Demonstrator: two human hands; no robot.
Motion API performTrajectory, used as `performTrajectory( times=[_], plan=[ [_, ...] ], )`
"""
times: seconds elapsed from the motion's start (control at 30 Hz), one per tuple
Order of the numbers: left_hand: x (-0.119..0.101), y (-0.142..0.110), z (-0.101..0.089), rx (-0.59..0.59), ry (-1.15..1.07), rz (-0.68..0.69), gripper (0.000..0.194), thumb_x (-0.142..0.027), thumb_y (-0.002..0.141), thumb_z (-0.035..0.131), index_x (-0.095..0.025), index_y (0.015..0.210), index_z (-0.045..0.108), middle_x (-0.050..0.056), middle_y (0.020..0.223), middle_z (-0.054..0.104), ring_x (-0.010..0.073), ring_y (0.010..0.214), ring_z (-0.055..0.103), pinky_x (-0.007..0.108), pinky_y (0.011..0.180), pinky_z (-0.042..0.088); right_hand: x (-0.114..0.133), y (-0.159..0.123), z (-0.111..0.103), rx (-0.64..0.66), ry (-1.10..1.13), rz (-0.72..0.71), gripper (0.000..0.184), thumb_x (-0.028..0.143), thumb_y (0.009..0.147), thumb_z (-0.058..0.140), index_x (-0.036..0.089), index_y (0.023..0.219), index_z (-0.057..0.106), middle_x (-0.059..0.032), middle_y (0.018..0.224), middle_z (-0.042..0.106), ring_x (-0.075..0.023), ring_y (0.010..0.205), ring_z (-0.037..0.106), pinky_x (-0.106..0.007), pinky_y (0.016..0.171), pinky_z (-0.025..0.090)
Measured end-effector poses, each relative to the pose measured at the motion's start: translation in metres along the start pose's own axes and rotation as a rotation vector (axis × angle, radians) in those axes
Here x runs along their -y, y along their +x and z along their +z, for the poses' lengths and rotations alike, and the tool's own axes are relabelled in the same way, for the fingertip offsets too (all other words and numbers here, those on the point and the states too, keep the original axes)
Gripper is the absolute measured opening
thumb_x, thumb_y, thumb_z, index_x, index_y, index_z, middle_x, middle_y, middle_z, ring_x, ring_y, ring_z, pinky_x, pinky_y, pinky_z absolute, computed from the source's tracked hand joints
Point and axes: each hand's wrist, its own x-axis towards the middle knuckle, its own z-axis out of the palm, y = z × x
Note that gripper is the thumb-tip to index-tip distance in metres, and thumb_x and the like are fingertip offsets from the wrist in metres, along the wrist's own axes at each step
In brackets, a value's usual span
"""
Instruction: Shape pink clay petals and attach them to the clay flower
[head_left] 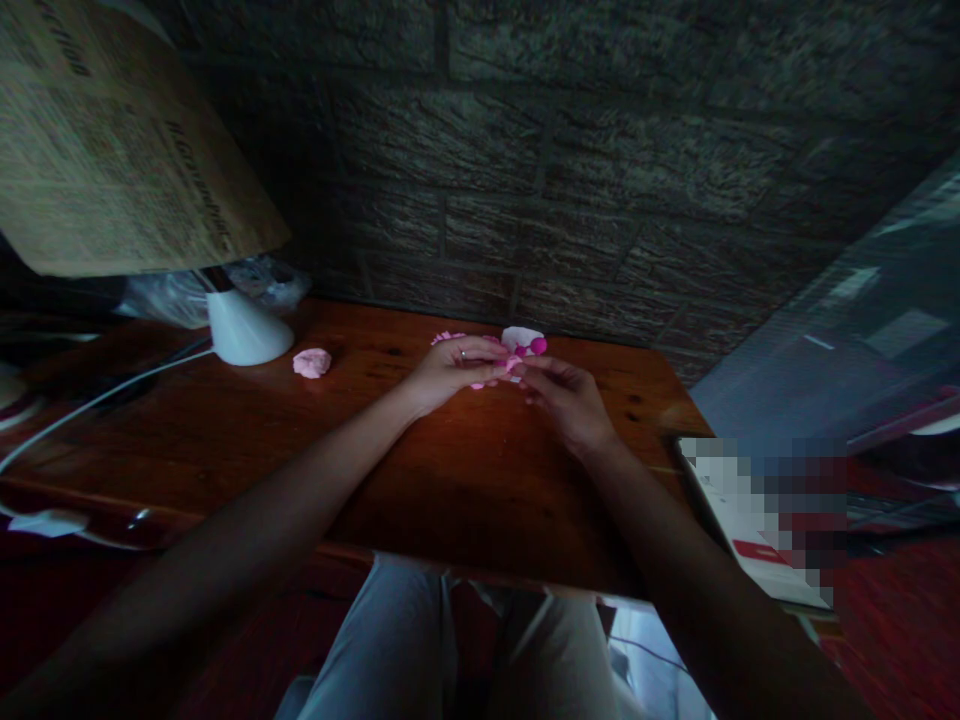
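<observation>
Over the wooden table point(480, 480), my left hand point(457, 370) and my right hand point(566, 395) meet with fingertips pinched together. Between them is a small pink piece point(513, 364) that looks like modelling clay. A ring shows on one of my left fingers. Just behind the fingers sit a pale, whitish-pink piece point(523, 337) and a bright magenta ball point(538, 346). More light pink bits point(448, 338) lie behind my left hand, partly hidden by it. To the left, apart from both hands, rests a crumpled-looking pink lump point(311, 362).
A lamp with a white base point(247, 328) and newsprint shade point(135, 150) stands at the left; its white cord point(112, 388) crosses the table. Clear plastic point(169, 298) lies behind it. A brick-patterned wall point(495, 180) rises at the back. A white box-like object point(727, 500) is at the right.
</observation>
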Motion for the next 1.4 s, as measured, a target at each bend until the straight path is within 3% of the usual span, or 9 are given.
performTrajectory(
  times=[0.2,0.97,1.4],
  plan=[
    [0.0010,0.0000,-0.0009,0.010,0.021,-0.011,0.033,-0.028,0.068,0.089,-0.015,0.096,0.076,0.008,0.096,0.078,0.0182,0.085,0.074,0.032,0.078,0.056,-0.0008,0.0006,0.0001,0.002,0.012,0.007,0.034,0.048,0.062,0.089,0.024,0.084,0.079,-0.0019,0.078,0.073,-0.0150,0.074,0.063,-0.027,0.062,0.046],
    [0.0029,0.0012,-0.0032,-0.019,0.007,-0.013,0.036,-0.029,0.066,0.091,-0.014,0.097,0.077,0.009,0.095,0.079,0.0185,0.082,0.074,0.031,0.074,0.056,0.0010,0.0002,0.0008,-0.009,0.001,-0.001,0.036,0.049,0.060,0.090,0.023,0.083,0.079,-0.0021,0.079,0.074,-0.0135,0.070,0.060,-0.025,0.060,0.044],
    [0.0029,0.0016,-0.0026,-0.021,0.024,0.006,0.029,-0.025,0.070,0.088,-0.014,0.094,0.076,0.007,0.088,0.078,0.0165,0.079,0.073,0.028,0.069,0.054,0.0002,0.0004,0.0000,-0.009,-0.025,-0.017,0.033,0.048,0.063,0.088,0.024,0.084,0.079,-0.0028,0.085,0.075,-0.0140,0.072,0.061,-0.027,0.062,0.046]
  ],
)
